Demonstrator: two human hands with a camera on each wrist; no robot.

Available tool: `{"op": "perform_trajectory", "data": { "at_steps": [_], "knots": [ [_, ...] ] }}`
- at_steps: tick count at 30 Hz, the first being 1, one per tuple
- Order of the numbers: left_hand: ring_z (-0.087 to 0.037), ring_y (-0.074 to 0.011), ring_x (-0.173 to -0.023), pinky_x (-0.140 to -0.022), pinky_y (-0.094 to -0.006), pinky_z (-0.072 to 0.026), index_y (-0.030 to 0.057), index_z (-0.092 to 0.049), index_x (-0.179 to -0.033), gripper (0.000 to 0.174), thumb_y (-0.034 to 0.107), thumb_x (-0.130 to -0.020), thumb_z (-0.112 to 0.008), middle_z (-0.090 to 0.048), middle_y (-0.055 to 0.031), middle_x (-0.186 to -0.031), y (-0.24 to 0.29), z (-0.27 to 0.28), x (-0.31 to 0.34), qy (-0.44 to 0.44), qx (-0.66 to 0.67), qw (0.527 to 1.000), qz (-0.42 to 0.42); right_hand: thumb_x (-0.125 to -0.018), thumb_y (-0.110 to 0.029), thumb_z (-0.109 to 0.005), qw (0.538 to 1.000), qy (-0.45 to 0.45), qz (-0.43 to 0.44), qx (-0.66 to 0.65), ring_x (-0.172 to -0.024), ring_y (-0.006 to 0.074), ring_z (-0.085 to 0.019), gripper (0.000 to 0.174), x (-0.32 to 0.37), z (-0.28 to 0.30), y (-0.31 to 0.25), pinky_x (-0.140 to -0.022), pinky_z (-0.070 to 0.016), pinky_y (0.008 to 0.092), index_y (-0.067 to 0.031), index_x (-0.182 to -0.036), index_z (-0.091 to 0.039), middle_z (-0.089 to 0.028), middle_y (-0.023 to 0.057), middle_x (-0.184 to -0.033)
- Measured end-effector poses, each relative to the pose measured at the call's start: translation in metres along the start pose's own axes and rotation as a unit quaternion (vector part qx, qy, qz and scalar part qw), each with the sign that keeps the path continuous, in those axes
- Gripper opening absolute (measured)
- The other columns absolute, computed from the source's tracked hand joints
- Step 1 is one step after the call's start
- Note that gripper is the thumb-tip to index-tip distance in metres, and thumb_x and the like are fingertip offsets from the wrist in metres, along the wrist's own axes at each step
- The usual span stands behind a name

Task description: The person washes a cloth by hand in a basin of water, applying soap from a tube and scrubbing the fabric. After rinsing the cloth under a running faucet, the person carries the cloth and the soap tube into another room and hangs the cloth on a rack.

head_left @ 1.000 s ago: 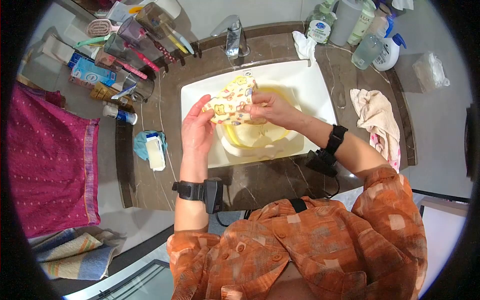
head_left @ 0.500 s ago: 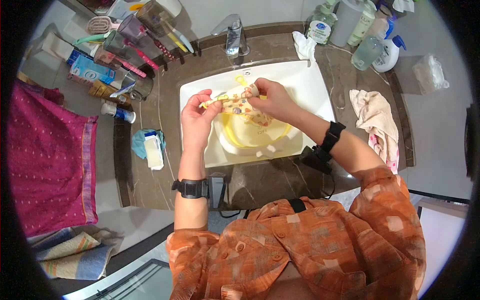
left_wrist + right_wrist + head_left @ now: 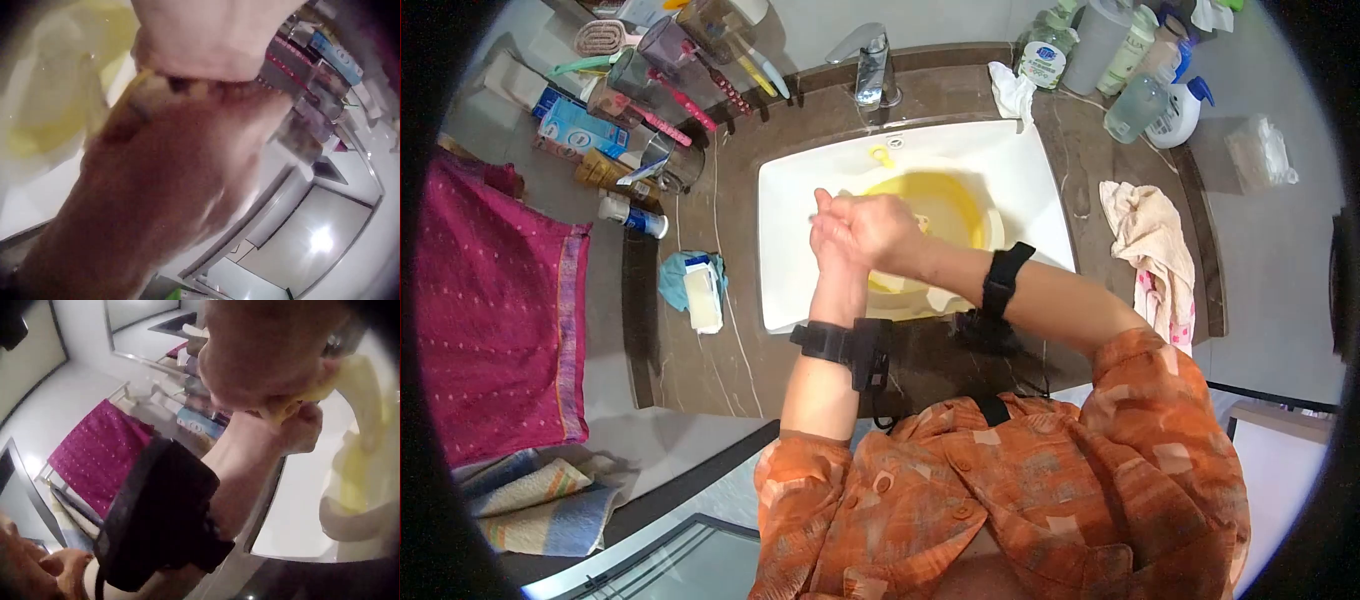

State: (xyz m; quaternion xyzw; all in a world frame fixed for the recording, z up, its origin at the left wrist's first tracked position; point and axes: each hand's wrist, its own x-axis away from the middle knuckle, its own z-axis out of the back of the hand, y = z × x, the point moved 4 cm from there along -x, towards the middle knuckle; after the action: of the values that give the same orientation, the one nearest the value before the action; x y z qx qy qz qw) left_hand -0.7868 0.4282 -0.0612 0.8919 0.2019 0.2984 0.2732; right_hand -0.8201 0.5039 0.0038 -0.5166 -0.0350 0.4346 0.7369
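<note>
Yellow cloth (image 3: 290,407): is being squeezed between two palms, with only a crumpled edge showing in the wrist views. It is sitting above the near-left rim of the basin, over the sink.
Left hand (image 3: 830,242): is pointing away from the body, fingers uppermost, and is curling around the yellow cloth while pressing against the other hand.
Left forearm (image 3: 820,395): is rising almost straight from the counter's edge, its black wrist band (image 3: 845,345) lying over the sink's near rim.
Right hand (image 3: 884,222): is wrapping over the left from the right side, back of the hand up, with fingers clenching on the same cloth.
Right forearm (image 3: 1060,300): is reaching in at a slant from the right and crossing the sink's near rim. The orange patterned sleeve (image 3: 1170,400) is ending above the elbow.
Basin (image 3: 950,205): yellow, is sitting inside the sink, just behind and under the joined hands.
Sink (image 3: 785,280): white and rectangular, is lying sunk in a brown marble counter (image 3: 700,370).
Tap (image 3: 870,65): is standing behind the sink, near its middle.
Soap bar (image 3: 700,295): is resting on a teal rag just left of the sink.
Cream rag (image 3: 1145,225): is lying crumpled on the counter to the right of the sink.
Bottles (image 3: 1140,100): are crowding the back right corner.
Magenta towel (image 3: 500,310): is hanging at the far left.
</note>
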Motion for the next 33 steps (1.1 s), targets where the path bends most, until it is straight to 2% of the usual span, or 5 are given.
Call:
{"op": "perform_trajectory", "data": {
  "at_steps": [7,15,20,26,33],
  "knots": [
    [-0.056,-0.0229,-0.087,-0.078,-0.0357,-0.0472,0.0016,-0.049,-0.101,0.032,0.030,-0.093,-0.037,-0.057,-0.0085,-0.098,-0.014,0.002,-0.009,0.083,0.004,0.996,0.009,-0.086,-0.029,-0.043,0.984,-0.057,-0.044,0.161,-0.063,0.0339,-0.057,0.032,-0.014,0.007,0.037,-0.057,-0.0456,0.0412,-0.0051,-0.071,-0.058,-0.059,0.0158,-0.068],
    [-0.056,-0.0165,-0.072,-0.062,-0.0288,-0.0470,-0.0020,-0.053,-0.093,0.035,0.032,-0.090,-0.046,-0.058,-0.0088,-0.086,-0.008,-0.007,0.004,0.056,-0.069,0.996,-0.006,-0.086,-0.033,-0.045,0.980,-0.041,0.005,0.193,-0.062,0.0344,-0.055,0.036,-0.015,-0.004,0.057,-0.056,-0.0433,0.0398,-0.0051,-0.065,-0.057,-0.058,0.0171,-0.067],
    [-0.057,-0.0102,-0.067,-0.060,-0.0229,-0.0459,-0.0015,-0.057,-0.089,0.030,0.028,-0.083,-0.060,-0.061,-0.0055,-0.077,0.030,-0.015,0.017,-0.057,-0.221,0.973,-0.024,-0.083,-0.041,-0.053,0.968,-0.089,-0.233,-0.027,-0.048,0.0174,-0.048,0.044,-0.011,0.009,0.084,-0.048,-0.0390,0.0311,-0.0015,-0.064,-0.058,-0.055,0.0084,-0.056],
    [-0.053,-0.0064,-0.064,-0.058,-0.0207,-0.0429,0.0007,-0.061,-0.078,0.014,0.014,-0.074,-0.066,-0.060,-0.0005,-0.072,0.040,-0.015,0.015,-0.198,-0.568,0.799,-0.017,-0.079,-0.037,-0.062,0.935,-0.199,-0.237,-0.174,-0.051,0.0078,-0.044,0.036,-0.011,0.015,0.060,-0.046,-0.0334,0.0227,-0.0047,-0.064,-0.057,-0.050,-0.0014,-0.057],
    [-0.049,-0.0061,-0.058,-0.054,-0.0214,-0.0401,0.0008,-0.059,-0.073,0.005,0.006,-0.072,-0.061,-0.056,0.0003,-0.064,0.068,-0.014,0.012,-0.167,-0.567,0.800,-0.104,-0.077,-0.033,-0.065,0.911,-0.250,-0.185,-0.270,-0.060,0.0077,-0.048,0.028,0.005,0.014,0.058,-0.054,-0.0374,0.0229,-0.0049,-0.076,-0.060,-0.054,0.0004,-0.064]
  ]
}}
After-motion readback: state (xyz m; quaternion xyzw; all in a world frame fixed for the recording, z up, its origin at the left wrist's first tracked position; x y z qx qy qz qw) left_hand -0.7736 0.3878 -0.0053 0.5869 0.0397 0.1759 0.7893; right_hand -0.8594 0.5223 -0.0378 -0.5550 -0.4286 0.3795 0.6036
